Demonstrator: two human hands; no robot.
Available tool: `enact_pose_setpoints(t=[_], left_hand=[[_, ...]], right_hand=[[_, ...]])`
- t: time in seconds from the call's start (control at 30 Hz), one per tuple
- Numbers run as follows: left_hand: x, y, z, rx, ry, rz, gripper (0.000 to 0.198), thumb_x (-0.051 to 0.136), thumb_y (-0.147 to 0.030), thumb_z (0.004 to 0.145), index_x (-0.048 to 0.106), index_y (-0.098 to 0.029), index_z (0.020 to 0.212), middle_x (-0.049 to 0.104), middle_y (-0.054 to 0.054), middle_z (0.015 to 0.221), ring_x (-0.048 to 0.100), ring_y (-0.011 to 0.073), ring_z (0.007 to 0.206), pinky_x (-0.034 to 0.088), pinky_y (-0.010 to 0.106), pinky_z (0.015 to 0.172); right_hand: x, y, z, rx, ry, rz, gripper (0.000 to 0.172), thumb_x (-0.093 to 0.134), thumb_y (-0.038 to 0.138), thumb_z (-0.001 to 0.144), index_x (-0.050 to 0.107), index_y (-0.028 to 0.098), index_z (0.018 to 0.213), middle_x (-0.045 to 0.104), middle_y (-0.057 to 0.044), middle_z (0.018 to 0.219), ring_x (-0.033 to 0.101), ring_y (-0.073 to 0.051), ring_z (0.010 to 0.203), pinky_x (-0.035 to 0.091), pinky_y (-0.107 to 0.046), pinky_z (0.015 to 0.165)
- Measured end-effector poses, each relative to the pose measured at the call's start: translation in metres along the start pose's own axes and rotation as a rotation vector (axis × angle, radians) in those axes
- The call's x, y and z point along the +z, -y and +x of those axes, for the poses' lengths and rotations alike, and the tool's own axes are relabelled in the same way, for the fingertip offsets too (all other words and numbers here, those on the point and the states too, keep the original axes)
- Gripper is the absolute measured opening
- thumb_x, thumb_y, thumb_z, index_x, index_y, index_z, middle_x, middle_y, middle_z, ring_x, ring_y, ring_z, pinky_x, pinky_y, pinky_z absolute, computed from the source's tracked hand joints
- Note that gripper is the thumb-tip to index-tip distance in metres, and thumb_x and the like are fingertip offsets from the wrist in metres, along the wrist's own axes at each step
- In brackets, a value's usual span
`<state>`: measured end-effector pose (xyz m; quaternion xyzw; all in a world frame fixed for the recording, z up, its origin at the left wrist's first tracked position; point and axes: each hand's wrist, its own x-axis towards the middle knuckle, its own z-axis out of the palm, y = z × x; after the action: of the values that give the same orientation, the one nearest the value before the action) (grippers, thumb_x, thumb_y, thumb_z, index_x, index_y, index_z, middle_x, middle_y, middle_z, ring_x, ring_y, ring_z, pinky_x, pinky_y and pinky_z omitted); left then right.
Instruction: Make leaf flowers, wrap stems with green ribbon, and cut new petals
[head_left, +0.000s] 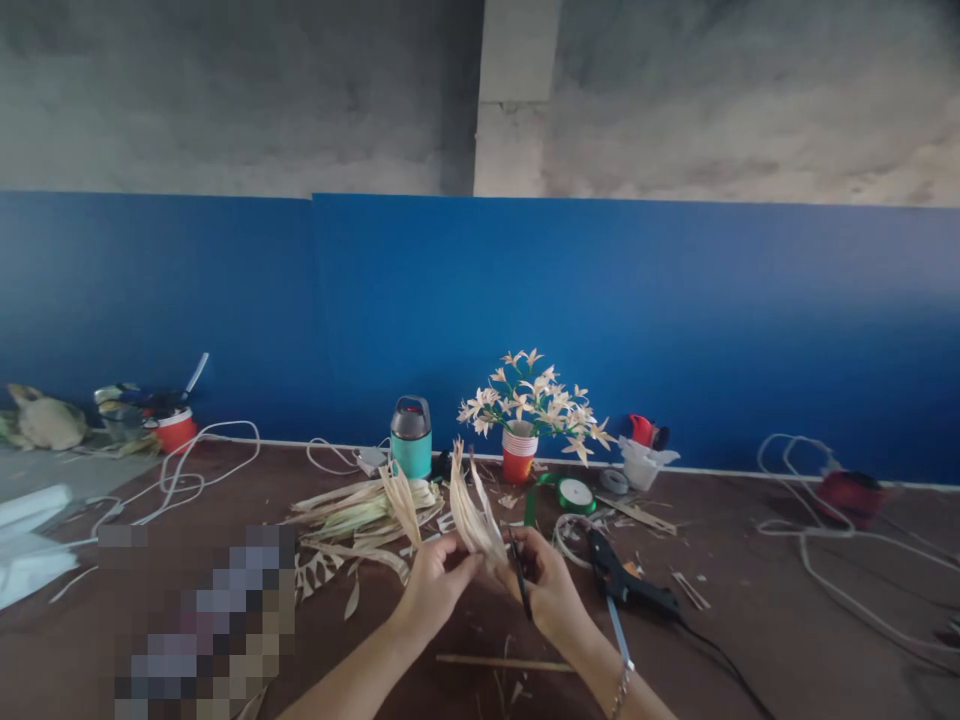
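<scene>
Pale dried corn husks (pixel 474 510) stand upright between my two hands in the middle of the head view. My left hand (pixel 439 583) pinches their lower part between thumb and fingers, with another husk strip (pixel 402 505) rising behind it. My right hand (pixel 546 580) is closed beside the husks' lower edge, around a slim black tool (pixel 519 575) that looks like scissors; its exact shape is partly hidden by the fingers. Behind my left hand lies a heap of husks (pixel 345 515), and cut husk pieces (pixel 319 570) lie in front of it. A black glue gun (pixel 630 585) rests right of my right hand.
Husk flowers (pixel 551 395) stand in red-and-white paper cups (pixel 519 455). Near them are a turquoise container (pixel 412 450), green ribbon (pixel 576 494) and a white cup (pixel 641 466). White cables (pixel 810 560) cross the right side. A thin stick (pixel 502 662) lies in front. A blurred patch covers the lower left.
</scene>
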<state>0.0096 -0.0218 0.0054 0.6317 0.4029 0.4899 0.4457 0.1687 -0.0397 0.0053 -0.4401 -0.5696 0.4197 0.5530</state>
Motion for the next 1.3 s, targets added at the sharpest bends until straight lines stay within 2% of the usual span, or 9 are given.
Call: enact_pose_setpoints(t=[0.13, 0.3, 0.43, 0.57, 0.67, 0.8, 0.97, 1.13, 1.3], left_hand=[[0.001, 0.0, -0.001, 0.054, -0.03, 0.051, 0.018, 0.058, -0.023, 0.077, 0.073, -0.014, 0.081, 0.07, 0.004, 0.069, 0.062, 0.0215, 0.072, 0.047, 0.027, 0.069], [0.0, 0.0, -0.001, 0.108, 0.066, 0.006, 0.022, 0.054, -0.021, 0.08, 0.072, -0.015, 0.09, 0.072, 0.005, 0.08, 0.062, 0.0218, 0.077, 0.047, 0.028, 0.073], [-0.001, -0.001, -0.002, 0.098, 0.109, -0.056, 0.024, 0.054, -0.024, 0.081, 0.071, -0.015, 0.095, 0.072, 0.006, 0.086, 0.062, 0.0236, 0.082, 0.047, 0.031, 0.078], [-0.001, -0.005, -0.003, 0.08, 0.148, -0.114, 0.023, 0.06, -0.028, 0.079, 0.07, -0.016, 0.096, 0.071, 0.007, 0.089, 0.062, 0.0261, 0.09, 0.046, 0.032, 0.083], [0.0, -0.006, -0.004, 0.065, 0.166, -0.147, 0.021, 0.063, -0.029, 0.078, 0.07, -0.015, 0.092, 0.071, 0.007, 0.085, 0.062, 0.0261, 0.088, 0.046, 0.032, 0.081], [0.001, -0.005, -0.004, 0.034, 0.16, -0.192, 0.022, 0.062, -0.031, 0.078, 0.07, -0.014, 0.089, 0.071, 0.006, 0.083, 0.061, 0.0239, 0.083, 0.046, 0.031, 0.078], [-0.006, -0.004, 0.0, -0.098, 0.062, -0.3, 0.032, 0.064, -0.04, 0.075, 0.07, -0.013, 0.09, 0.07, 0.005, 0.073, 0.061, 0.0208, 0.07, 0.047, 0.03, 0.069], [-0.016, -0.007, 0.005, -0.095, -0.08, -0.352, 0.034, 0.069, -0.043, 0.07, 0.071, -0.014, 0.087, 0.071, 0.005, 0.077, 0.062, 0.0229, 0.078, 0.046, 0.03, 0.076], [-0.017, -0.011, 0.004, -0.137, -0.061, -0.43, 0.033, 0.069, -0.041, 0.07, 0.07, -0.015, 0.091, 0.072, 0.005, 0.08, 0.064, 0.0233, 0.079, 0.047, 0.03, 0.075]], right_hand=[[0.001, -0.004, 0.0, -0.032, -0.03, -0.027, 0.036, 0.08, 0.033, 0.059, 0.057, 0.017, 0.083, 0.056, 0.002, 0.062, 0.049, -0.012, 0.057, 0.041, -0.022, 0.053], [0.003, -0.003, -0.001, 0.089, 0.021, 0.145, 0.043, 0.083, 0.036, 0.052, 0.056, 0.017, 0.08, 0.053, 0.005, 0.057, 0.043, -0.009, 0.05, 0.036, -0.02, 0.047], [0.001, -0.005, 0.0, 0.117, 0.03, 0.211, 0.042, 0.084, 0.032, 0.051, 0.057, 0.018, 0.08, 0.054, 0.004, 0.059, 0.042, -0.009, 0.05, 0.034, -0.02, 0.046], [0.001, -0.008, -0.001, 0.081, 0.027, 0.166, 0.038, 0.084, 0.025, 0.052, 0.059, 0.018, 0.079, 0.056, 0.003, 0.061, 0.045, -0.01, 0.054, 0.036, -0.021, 0.049], [0.001, -0.009, -0.002, 0.077, 0.047, 0.165, 0.038, 0.085, 0.022, 0.05, 0.059, 0.018, 0.078, 0.057, 0.003, 0.063, 0.046, -0.011, 0.057, 0.037, -0.021, 0.051], [-0.002, -0.002, -0.002, 0.159, 0.083, 0.329, 0.042, 0.086, 0.027, 0.047, 0.057, 0.019, 0.076, 0.055, 0.004, 0.062, 0.045, -0.009, 0.053, 0.035, -0.019, 0.047], [-0.012, 0.013, 0.0, 0.21, -0.061, 0.412, 0.044, 0.086, 0.029, 0.049, 0.056, 0.02, 0.079, 0.05, 0.008, 0.053, 0.039, -0.006, 0.044, 0.032, -0.017, 0.043], [-0.016, 0.016, 0.002, 0.251, -0.126, 0.404, 0.045, 0.086, 0.029, 0.047, 0.057, 0.019, 0.08, 0.051, 0.007, 0.052, 0.041, -0.006, 0.042, 0.03, -0.017, 0.04], [-0.016, 0.012, 0.001, 0.273, -0.113, 0.411, 0.046, 0.085, 0.032, 0.049, 0.058, 0.02, 0.083, 0.056, 0.006, 0.057, 0.045, -0.007, 0.045, 0.032, -0.017, 0.042]])
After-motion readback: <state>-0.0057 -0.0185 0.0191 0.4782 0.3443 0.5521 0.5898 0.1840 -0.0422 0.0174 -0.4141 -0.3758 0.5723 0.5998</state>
